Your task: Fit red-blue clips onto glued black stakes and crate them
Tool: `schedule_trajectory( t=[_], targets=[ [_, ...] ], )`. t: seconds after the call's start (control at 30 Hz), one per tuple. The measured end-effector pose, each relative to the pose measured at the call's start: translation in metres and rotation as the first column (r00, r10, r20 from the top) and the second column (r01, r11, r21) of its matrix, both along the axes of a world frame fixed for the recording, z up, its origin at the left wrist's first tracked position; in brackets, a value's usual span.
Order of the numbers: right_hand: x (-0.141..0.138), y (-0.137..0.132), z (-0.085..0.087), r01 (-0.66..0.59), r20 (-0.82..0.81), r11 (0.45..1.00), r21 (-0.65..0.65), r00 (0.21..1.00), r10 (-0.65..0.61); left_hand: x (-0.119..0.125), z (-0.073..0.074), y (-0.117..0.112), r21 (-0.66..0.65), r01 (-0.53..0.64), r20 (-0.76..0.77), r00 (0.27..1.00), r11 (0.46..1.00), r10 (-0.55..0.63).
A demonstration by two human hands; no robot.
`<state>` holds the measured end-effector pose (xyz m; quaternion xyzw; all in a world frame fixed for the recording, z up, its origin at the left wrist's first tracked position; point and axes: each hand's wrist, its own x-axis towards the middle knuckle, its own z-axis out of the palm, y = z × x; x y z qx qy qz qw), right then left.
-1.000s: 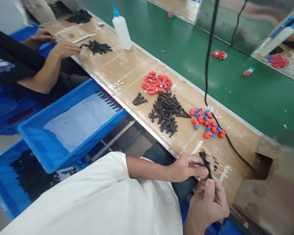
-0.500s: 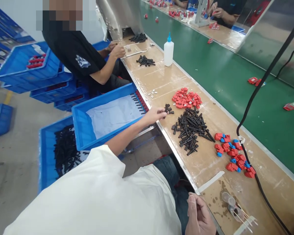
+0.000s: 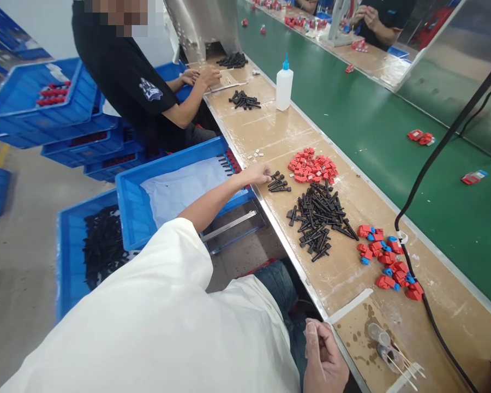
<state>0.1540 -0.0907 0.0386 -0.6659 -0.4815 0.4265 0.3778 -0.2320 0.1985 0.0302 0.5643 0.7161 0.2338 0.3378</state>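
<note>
My left hand (image 3: 257, 173) rests low over the table's near edge with its fingers bent together. Its fingertips are right beside a small group of black peg-like parts (image 3: 280, 184); whether one is between them is hidden. A larger heap of black peg-like parts (image 3: 321, 213) lies nearer to me, and a pile of red plastic parts (image 3: 312, 165) sits just beyond. Off the table's front edge, my right hand (image 3: 325, 357) is curled, thumb against fingers; anything in the pinch is too small to make out. Red-and-blue assembled pieces (image 3: 387, 256) lie to its upper right.
A blue bin (image 3: 126, 218) with a white liner adjoins the table at left. A glue-type bottle (image 3: 283, 90) stands far back. Small cups (image 3: 387, 346) with swabs sit near my right hand. A black cable (image 3: 417, 191) crosses the table. A co-worker (image 3: 126, 87) works at the far left.
My left hand has shifted slightly left and away from me, its fingers now drawn in, uncovering more of the small black group. My right hand stays curled. The view has shifted a little.
</note>
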Motion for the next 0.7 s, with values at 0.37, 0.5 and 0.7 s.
schedule_trajectory(
  t=[0.37,0.5,0.7],
  targets=[
    [-0.001,0.000,0.000,0.060,0.039,0.995,-0.080,0.998,-0.057,0.024,-0.007,-0.010,0.121,0.153,-0.307,0.945,0.981,-0.109],
    [-0.006,0.002,0.003,0.047,0.025,0.993,-0.109,0.999,-0.044,0.046,-0.030,-0.016,0.159,0.238,-0.407,0.900,0.958,-0.156],
    [-0.007,0.002,0.004,0.049,0.044,0.991,-0.122,0.998,-0.043,0.056,-0.050,-0.026,0.278,0.252,-0.500,0.862,0.927,-0.085]
  ],
)
